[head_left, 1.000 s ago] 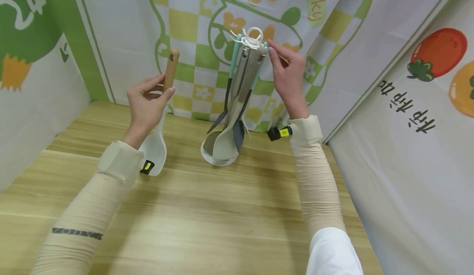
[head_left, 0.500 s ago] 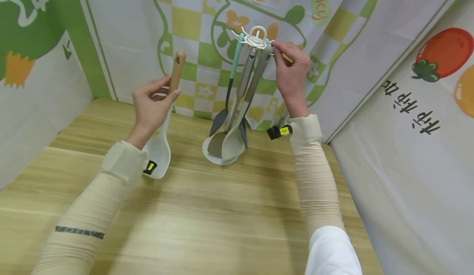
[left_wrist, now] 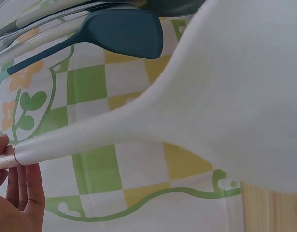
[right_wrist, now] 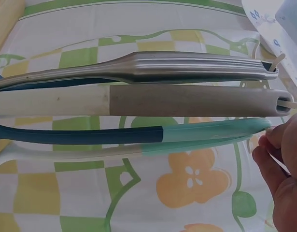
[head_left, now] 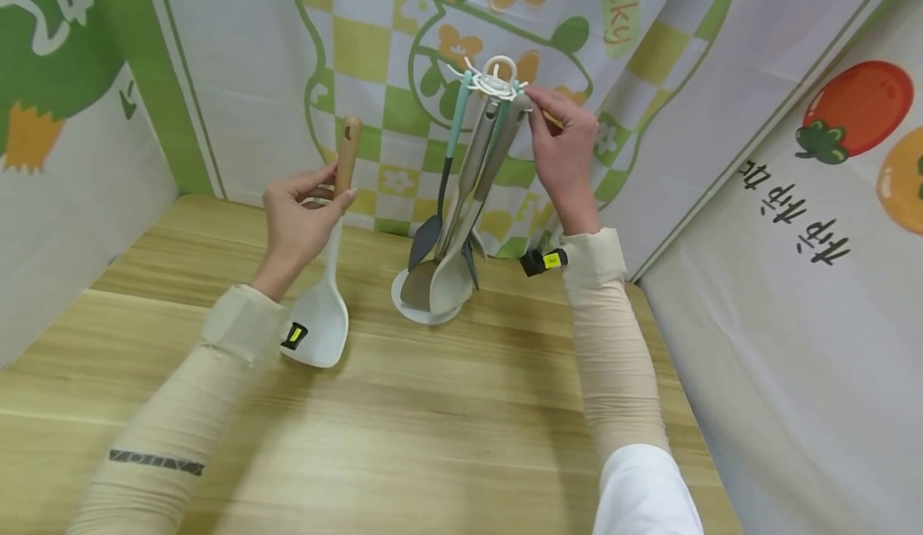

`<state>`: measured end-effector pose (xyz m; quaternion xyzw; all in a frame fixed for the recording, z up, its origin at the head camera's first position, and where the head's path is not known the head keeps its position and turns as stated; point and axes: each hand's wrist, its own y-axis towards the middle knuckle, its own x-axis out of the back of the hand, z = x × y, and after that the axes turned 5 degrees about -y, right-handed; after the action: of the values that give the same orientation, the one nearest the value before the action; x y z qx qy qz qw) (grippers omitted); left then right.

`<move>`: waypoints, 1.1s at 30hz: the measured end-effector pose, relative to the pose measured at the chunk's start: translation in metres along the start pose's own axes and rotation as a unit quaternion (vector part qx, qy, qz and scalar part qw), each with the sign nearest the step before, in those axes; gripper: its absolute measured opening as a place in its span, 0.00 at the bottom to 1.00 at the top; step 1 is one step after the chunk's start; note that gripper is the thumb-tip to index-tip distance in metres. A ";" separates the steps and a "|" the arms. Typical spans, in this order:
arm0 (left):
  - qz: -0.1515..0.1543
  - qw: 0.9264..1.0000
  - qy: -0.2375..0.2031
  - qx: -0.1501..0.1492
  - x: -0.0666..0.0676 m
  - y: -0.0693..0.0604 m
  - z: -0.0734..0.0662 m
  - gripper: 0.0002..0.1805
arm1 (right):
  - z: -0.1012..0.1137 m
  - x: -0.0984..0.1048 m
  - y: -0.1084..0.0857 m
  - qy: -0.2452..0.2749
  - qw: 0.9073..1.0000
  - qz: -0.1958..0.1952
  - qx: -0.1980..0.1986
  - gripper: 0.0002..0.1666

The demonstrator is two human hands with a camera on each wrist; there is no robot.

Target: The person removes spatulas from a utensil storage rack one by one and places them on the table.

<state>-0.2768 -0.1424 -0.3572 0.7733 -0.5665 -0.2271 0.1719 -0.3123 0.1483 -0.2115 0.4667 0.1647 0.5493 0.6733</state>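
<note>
My left hand pinches the wooden handle of a white spatula, whose broad blade hangs downward beside the wrist. The left wrist view shows the fingers where the wood meets the white shaft. A white utensil rack stands to the right, hung with several tools. Among them are a beige ladle, a dark spatula with a teal handle and a tool with a ribbed metal handle. At the rack's right edge my right hand pinches a hook by the teal handle ends.
The rack's round white base rests on the wooden table. A patterned curtain hangs close behind it. Printed cloth walls bound the table at left and right.
The spatula has come down and slightly to the right in my left hand, its blade now turned more toward me. The rack's hanging tools have turned and swung a little; my right hand stays at its edge.
</note>
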 end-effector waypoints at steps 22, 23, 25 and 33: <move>0.018 0.998 0.059 0.016 -0.015 -0.010 0.018 0.21 | 0.005 0.004 -0.004 -0.030 0.999 0.042 0.001 0.15; 0.020 0.998 0.060 0.015 -0.015 -0.010 0.019 0.21 | 0.004 0.003 -0.004 -0.028 0.999 0.040 0.001 0.15; 0.025 0.998 0.062 0.017 -0.015 -0.011 0.020 0.21 | 0.003 0.002 -0.003 -0.025 0.999 0.035 0.005 0.14; 0.040 0.995 0.082 0.033 -0.017 -0.016 0.021 0.21 | -0.004 0.000 -0.004 -0.012 1.000 0.009 0.012 0.13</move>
<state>-0.2802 -0.1213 -0.3804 0.7711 -0.5882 -0.1370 0.2016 -0.3130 0.1498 -0.2165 0.4831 0.1590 0.5477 0.6644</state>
